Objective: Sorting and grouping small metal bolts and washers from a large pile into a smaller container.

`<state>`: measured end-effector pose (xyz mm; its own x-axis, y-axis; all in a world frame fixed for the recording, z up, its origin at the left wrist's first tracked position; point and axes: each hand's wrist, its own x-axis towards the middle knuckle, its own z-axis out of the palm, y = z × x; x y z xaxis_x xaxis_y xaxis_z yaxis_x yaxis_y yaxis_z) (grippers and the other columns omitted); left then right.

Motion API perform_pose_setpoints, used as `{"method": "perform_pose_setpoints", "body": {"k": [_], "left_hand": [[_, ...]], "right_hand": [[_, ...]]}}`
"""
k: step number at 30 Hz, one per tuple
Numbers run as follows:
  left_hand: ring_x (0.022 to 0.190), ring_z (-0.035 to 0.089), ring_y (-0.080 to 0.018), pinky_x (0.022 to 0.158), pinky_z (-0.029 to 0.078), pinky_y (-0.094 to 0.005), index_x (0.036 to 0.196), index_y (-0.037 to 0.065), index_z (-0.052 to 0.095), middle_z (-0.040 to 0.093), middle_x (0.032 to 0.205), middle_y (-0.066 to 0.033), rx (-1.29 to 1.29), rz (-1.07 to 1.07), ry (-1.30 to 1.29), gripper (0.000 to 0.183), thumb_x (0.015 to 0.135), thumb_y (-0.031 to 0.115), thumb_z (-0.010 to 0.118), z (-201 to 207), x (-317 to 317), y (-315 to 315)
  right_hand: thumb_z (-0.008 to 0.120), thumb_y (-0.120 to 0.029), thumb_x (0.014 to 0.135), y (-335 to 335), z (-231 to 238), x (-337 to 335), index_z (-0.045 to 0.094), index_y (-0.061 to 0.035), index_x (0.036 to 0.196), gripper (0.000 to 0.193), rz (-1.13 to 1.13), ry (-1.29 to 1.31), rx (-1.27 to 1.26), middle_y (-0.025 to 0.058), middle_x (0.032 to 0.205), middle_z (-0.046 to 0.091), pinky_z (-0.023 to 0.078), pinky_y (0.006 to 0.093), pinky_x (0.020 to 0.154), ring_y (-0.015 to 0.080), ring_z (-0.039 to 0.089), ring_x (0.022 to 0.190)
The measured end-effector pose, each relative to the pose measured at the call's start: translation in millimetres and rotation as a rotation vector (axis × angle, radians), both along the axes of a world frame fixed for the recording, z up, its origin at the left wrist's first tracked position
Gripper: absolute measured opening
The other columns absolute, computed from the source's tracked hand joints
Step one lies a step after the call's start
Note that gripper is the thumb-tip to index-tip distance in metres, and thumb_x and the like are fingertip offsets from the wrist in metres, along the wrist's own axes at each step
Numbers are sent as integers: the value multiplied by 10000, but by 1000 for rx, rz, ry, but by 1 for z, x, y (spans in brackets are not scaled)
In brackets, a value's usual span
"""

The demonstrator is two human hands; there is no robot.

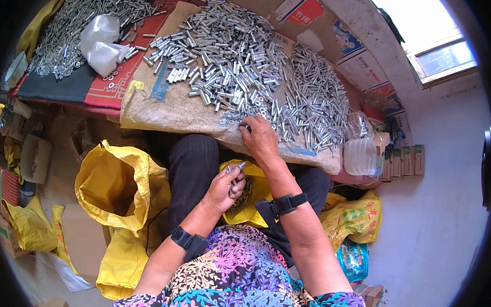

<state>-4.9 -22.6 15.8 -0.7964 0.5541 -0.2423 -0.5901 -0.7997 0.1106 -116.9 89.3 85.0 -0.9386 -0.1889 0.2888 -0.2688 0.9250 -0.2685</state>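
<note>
My left hand (226,189) is closed around a metal bolt (241,166) above my lap, its tip poking out past the thumb. Fingers hide most of it, and other pieces may be in the palm. At the table's front edge, my right hand (261,139) rests with bent fingers beside small ring washers (256,109). Whatever its fingertips hold is hidden. Beyond it spreads a heap of shiny metal sleeves (235,55), with a pile of slimmer metal pieces (319,96) to the right. Between my legs sits an open yellow sack (259,182) with metal parts inside.
Another open yellow sack (157,185) stands left of my knee. White plastic bags (101,37) lie beside a further metal heap (93,10) at the far left. A clear plastic tub (360,156) and small boxes (407,162) are at the right, near the wall.
</note>
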Motion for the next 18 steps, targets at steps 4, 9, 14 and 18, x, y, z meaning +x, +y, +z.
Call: {"method": "perform_pose_setpoints", "body": {"k": [4, 9, 14, 18], "left_hand": [[535, 414, -63, 390, 281, -170, 983, 130, 514, 471, 777, 5, 3, -3, -6, 80, 947, 201, 500, 3, 0, -1], [531, 415, -63, 385, 282, -172, 927, 143, 493, 465, 771, 6, -3, 2, 6, 56, 950, 195, 494, 3, 0, -1], [536, 415, -64, 388, 283, -172, 918, 147, 491, 464, 772, 10, -30, -5, -11, 58, 951, 194, 493, 4, 0, -1], [537, 414, -64, 390, 281, -173, 919, 144, 495, 465, 772, 9, -37, -8, -10, 58, 950, 194, 497, 5, 0, -2]], "right_hand": [[648, -170, 772, 8, -1, 4, 637, -98, 866, 119, -4, -30, -33, 116, 816, 570, 454, 420, 677, 322, 573, 816], [649, -163, 774, 13, 2, 8, 644, -89, 856, 110, -12, -33, -100, 120, 810, 573, 455, 413, 675, 326, 575, 788], [663, -173, 770, 12, 2, 2, 658, -91, 860, 122, -16, 28, -124, 112, 814, 581, 459, 401, 675, 315, 580, 782], [691, -207, 739, 4, -2, -4, 662, -104, 833, 142, -21, 20, -112, 103, 813, 584, 466, 418, 700, 316, 580, 815]]}}
